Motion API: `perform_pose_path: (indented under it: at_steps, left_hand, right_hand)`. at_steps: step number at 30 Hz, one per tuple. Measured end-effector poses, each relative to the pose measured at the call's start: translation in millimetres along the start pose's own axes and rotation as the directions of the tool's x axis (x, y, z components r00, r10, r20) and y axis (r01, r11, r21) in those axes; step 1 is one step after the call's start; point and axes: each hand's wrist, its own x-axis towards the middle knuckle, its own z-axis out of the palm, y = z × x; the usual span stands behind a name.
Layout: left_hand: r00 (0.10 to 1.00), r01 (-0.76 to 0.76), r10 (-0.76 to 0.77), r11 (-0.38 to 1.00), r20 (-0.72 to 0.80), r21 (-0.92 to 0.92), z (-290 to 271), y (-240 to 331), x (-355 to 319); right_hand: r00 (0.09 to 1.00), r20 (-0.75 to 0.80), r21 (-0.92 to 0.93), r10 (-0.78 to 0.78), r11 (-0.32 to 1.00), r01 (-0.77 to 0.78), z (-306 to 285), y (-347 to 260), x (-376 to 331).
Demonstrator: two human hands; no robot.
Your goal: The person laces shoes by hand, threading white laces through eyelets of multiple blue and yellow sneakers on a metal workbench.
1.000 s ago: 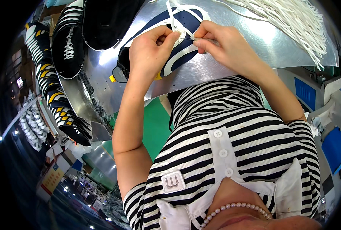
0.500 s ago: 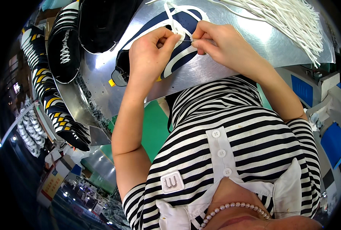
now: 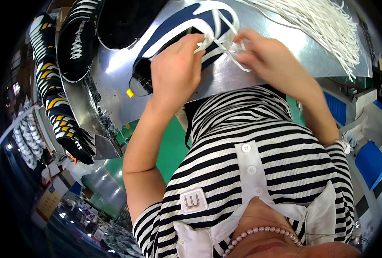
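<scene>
A navy and white shoe upper (image 3: pixel 169 32) with a yellow tab at its heel lies on the metal table in front of me. White shoelace (image 3: pixel 218 23) runs through its front part and loops out to the right. My left hand (image 3: pixel 176 71) is closed over the shoe's opening, thumb and forefinger pinching white lace at the throat and hiding part of the upper. To the right of the shoe, my right hand (image 3: pixel 270 58) is bent around a strand of the lace, its fingertips blurred by motion. Crossed strands stretch between both hands.
A thick bundle of loose white laces (image 3: pixel 315 30) lies at the table's far right. Black shoe uppers (image 3: pixel 75 49) stand at the left, beside a long row of striped uppers with yellow parts (image 3: pixel 49 77). The metal table's (image 3: pixel 225 81) near edge is close to my body.
My hands have moved apart, the right one shifting right and slightly down. A wider lace loop now shows between them. The whole view has shifted a little.
</scene>
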Motion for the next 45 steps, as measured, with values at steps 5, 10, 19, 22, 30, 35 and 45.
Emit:
perform_pose_path:
  at_steps: [5,10,19,22,30,35,45]
  left_hand:
    - [0.95,-0.308,0.31,0.95,-0.04,0.055,-4,6,-11]
    - [0.943,0.301,-0.245,0.916,0.226,-0.264,-18,5,-5]
    - [0.519,0.842,-0.37,0.376,0.771,-0.386,-16,-20,19]
    - [0.768,0.616,-0.457,0.717,0.448,-0.325,-6,-35,19]
    - [0.845,0.509,-0.361,0.77,0.395,-0.385,-6,-32,22]
    - [0.941,0.31,-0.284,0.941,0.184,-0.136,-11,-30,20]
    - [0.799,0.591,-0.29,0.544,-0.527,0.596,-210,-204,-108]
  right_hand:
    - [0.926,-0.338,0.153,-0.168,0.961,0.23,-50,39,11]
    - [0.97,-0.203,0.367,0.137,0.929,-0.054,-12,31,37]
    - [0.922,-0.383,0.257,-0.047,0.954,0.156,23,25,41]
    - [0.931,-0.335,0.361,0.143,0.933,-0.013,17,20,41]
    - [0.959,-0.195,0.447,0.206,0.889,-0.1,10,28,45]
    - [0.954,-0.243,0.423,0.177,0.904,-0.061,9,31,40]
    - [0.963,-0.229,0.521,0.142,0.854,-0.002,-48,55,4]
